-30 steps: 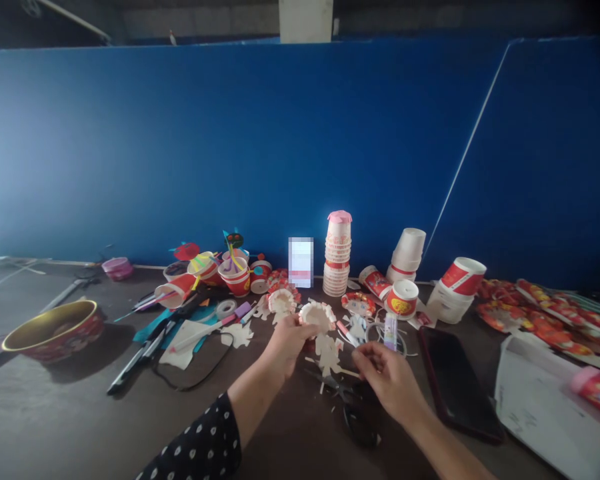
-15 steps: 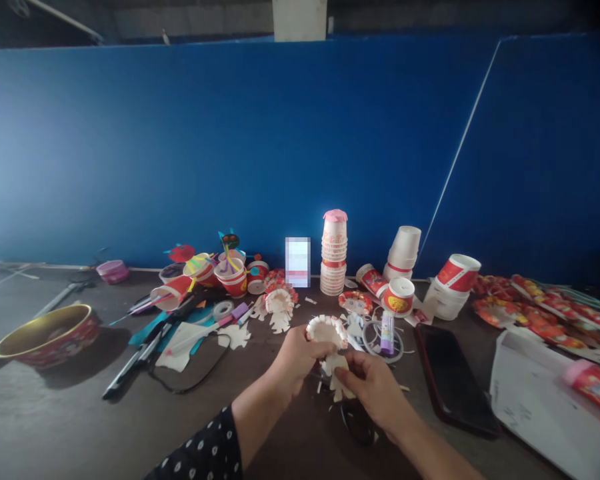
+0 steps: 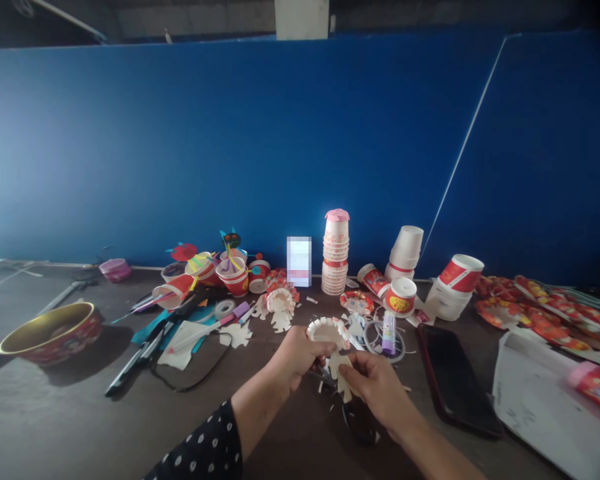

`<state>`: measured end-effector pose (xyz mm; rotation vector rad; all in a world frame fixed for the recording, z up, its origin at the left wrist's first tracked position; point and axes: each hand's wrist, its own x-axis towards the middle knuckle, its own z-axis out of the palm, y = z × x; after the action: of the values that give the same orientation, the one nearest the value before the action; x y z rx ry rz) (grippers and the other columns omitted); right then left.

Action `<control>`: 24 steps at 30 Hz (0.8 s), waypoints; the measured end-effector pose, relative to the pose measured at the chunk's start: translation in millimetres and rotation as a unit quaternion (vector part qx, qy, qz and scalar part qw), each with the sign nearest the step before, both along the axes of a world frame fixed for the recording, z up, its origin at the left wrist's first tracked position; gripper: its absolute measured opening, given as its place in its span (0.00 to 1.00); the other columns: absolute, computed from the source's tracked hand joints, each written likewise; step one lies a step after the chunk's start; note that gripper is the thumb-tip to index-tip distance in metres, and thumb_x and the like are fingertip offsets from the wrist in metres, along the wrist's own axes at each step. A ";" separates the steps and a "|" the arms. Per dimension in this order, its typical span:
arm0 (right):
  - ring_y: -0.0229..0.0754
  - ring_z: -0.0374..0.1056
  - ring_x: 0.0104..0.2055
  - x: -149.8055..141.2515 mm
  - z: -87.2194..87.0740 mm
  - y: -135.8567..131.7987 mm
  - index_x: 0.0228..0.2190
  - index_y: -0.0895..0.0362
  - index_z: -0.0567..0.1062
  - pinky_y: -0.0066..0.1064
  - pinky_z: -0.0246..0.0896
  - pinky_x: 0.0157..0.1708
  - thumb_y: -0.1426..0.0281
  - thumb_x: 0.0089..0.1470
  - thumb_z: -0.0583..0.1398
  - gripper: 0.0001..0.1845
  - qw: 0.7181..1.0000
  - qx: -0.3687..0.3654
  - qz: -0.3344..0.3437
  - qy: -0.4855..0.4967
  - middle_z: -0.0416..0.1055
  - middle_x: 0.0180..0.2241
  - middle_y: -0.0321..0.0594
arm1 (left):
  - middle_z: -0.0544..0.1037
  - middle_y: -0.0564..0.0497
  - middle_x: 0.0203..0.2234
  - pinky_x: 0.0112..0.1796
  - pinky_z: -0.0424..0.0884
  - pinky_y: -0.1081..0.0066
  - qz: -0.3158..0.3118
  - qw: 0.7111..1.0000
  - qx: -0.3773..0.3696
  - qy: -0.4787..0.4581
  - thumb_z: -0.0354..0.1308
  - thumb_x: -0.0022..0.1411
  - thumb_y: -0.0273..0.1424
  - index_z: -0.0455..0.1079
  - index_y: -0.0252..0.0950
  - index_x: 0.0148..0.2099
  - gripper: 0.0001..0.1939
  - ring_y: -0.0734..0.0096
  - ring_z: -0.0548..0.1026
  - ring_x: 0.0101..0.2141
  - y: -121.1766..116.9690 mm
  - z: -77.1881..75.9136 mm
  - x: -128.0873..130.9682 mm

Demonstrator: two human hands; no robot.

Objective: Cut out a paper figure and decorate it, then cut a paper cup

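Note:
My left hand [image 3: 300, 355] is closed on the edge of a paper cup cutout [image 3: 326, 333], a shallow white round with a folded, fringed rim. From its near side hangs a pale paper piece with a jagged edge [image 3: 338, 371]. My right hand [image 3: 371, 377] pinches that jagged piece between thumb and fingers. Whether the two parts are joined is hidden by my fingers. Below my hands lie black-handled scissors [image 3: 356, 425], partly covered, among small paper scraps. A similar cutout with a fringed round top [image 3: 281, 307] lies beyond my left hand.
A tall cup stack [image 3: 335, 260] stands at the back. Right of my hands are a purple glue stick [image 3: 389, 335], a phone [image 3: 455, 380] and white paper [image 3: 545, 407]. To the left lie a gold-lined bowl [image 3: 50, 337], a tape roll [image 3: 225, 308] and decorated cups [image 3: 233, 277].
My right hand and the jagged paper piece have shifted slightly to the right. Both hands keep their grip. The whole view has moved very slightly.

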<state>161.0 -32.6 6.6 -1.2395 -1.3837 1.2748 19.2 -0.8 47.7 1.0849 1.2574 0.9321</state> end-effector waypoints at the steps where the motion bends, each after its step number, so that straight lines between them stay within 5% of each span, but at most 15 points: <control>1: 0.33 0.56 0.15 0.0 -0.4 0.2 0.20 0.58 0.71 0.24 0.49 0.17 0.61 0.45 0.60 0.13 1.000 0.001 0.000 -0.001 0.63 0.13 0.29 | 0.65 0.56 0.09 0.17 0.54 0.76 -0.002 1.000 0.003 -0.005 0.61 0.40 0.25 0.66 0.31 0.18 0.05 0.79 0.61 0.13 0.2 0.0 -0.2; 24: 0.32 0.55 0.16 2.4 1.5 0.4 0.17 0.58 0.69 0.24 0.49 0.17 0.63 0.45 0.60 0.13 1.000 0.020 -0.001 -0.017 0.61 0.13 0.28 | 0.68 0.54 0.12 0.19 0.56 0.75 -0.038 0.999 0.030 -0.005 0.62 0.38 0.25 0.70 0.31 0.19 0.03 0.79 0.61 0.15 1.8 -3.4 -2.9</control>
<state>163.4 -32.2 8.1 -1.2400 -1.4251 1.2228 16.3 1.0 44.3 1.1651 1.1780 0.9210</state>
